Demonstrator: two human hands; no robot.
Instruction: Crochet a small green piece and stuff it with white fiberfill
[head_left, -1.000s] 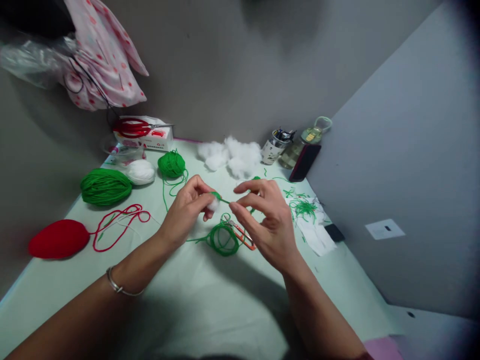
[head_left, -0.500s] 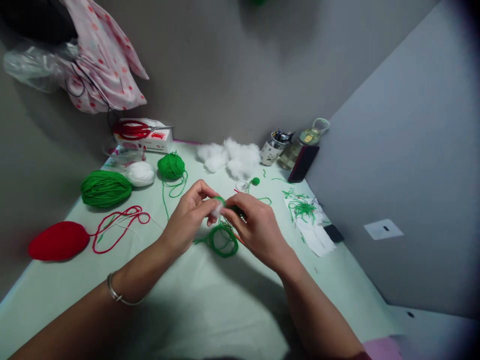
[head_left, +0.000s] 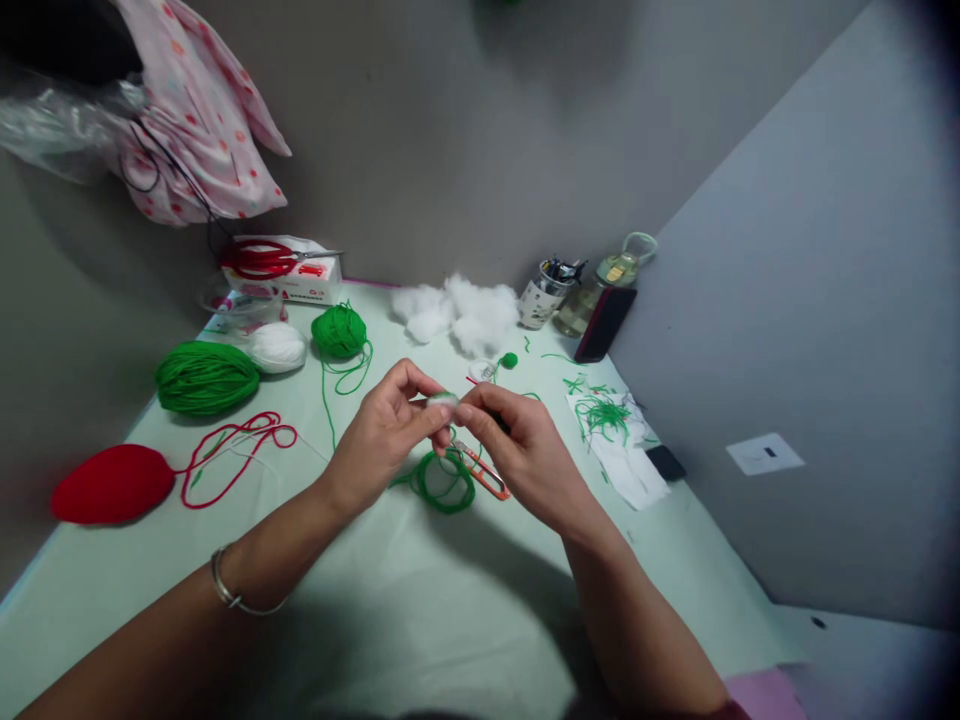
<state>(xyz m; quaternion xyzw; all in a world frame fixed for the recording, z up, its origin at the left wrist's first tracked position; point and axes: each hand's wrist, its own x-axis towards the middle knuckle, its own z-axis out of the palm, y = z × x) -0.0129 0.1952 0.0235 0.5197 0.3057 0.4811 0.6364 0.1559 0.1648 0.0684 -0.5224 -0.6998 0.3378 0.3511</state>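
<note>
Above the loose green yarn coil (head_left: 444, 482) on the pale green counter (head_left: 390, 610), the left hand (head_left: 379, 440) and right hand (head_left: 521, 450) both pinch a small white stuffing tuft (head_left: 441, 401), seemingly only partly wrapped in yarn, most winding left.

Red yarn (head_left: 112, 484), white stuffing (head_left: 461, 312), scissors (head_left: 262, 257)

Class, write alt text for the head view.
Left hand and right hand together pinch a small white tuft wrapped in green yarn above a green yarn coil and orange snips on a pale green table.
</note>
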